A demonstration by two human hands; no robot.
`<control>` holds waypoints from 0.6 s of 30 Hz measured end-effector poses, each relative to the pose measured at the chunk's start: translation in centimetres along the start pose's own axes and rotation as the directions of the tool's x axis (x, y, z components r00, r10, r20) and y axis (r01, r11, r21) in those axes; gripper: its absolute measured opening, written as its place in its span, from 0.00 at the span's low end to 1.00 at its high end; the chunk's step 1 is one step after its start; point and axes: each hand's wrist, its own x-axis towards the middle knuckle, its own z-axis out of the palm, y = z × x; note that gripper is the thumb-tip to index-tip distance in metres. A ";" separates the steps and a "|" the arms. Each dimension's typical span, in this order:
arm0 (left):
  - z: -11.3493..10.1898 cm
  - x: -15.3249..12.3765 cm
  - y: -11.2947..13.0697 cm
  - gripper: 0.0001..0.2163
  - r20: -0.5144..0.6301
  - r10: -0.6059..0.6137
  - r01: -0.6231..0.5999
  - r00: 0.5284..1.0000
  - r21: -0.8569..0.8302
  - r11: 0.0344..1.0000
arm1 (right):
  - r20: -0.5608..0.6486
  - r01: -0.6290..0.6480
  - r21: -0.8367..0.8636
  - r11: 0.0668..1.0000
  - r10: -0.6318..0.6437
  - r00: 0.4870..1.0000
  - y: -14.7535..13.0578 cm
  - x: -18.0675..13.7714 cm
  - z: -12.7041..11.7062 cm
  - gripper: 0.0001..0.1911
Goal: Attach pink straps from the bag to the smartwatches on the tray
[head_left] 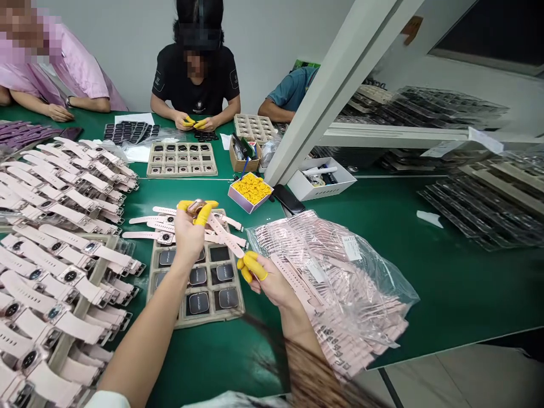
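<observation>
My left hand (192,226), with yellow finger cots, grips a smartwatch (198,208) by its case. From the case a pink strap (227,237) runs down to the right, and my right hand (266,277) pinches its free end between yellow-covered fingertips. Below them lies a beige tray (176,323) with square dark watch faces (198,303) in its compartments. Several pink-strapped watches (165,238) rest across the tray's far part, partly behind my left hand. Beside my right hand is a clear plastic bag (340,266) packed with pink straps.
Stacked pink watches (55,255) crowd the left side. Beyond the tray stand a box of yellow finger cots (251,190), a black phone (288,199) and a white box (322,178). A white post (323,85) rises right of centre. Co-workers (195,73) sit across the green table.
</observation>
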 end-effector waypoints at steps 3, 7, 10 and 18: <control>-0.3 -0.2 0.3 0.11 0.217 0.035 -0.081 0.975 0.206 0.975 | -0.168 0.169 0.000 0.986 -0.167 0.972 0.1 0.3 0.3 0.18; 0.8 -2.0 -0.2 0.18 0.682 -0.001 -0.420 0.731 0.452 0.787 | -0.234 0.277 0.123 0.953 -0.244 0.941 0.2 0.3 1.3 0.15; 1.4 -2.9 -0.5 0.26 0.785 -0.042 -0.546 0.618 0.468 0.695 | -0.201 0.261 0.168 0.951 -0.226 0.953 0.3 0.1 1.7 0.16; 1.4 -2.9 -0.6 0.27 0.795 -0.018 -0.561 0.606 0.443 0.699 | -0.170 0.202 0.341 0.918 -0.151 0.974 -0.5 0.1 1.9 0.17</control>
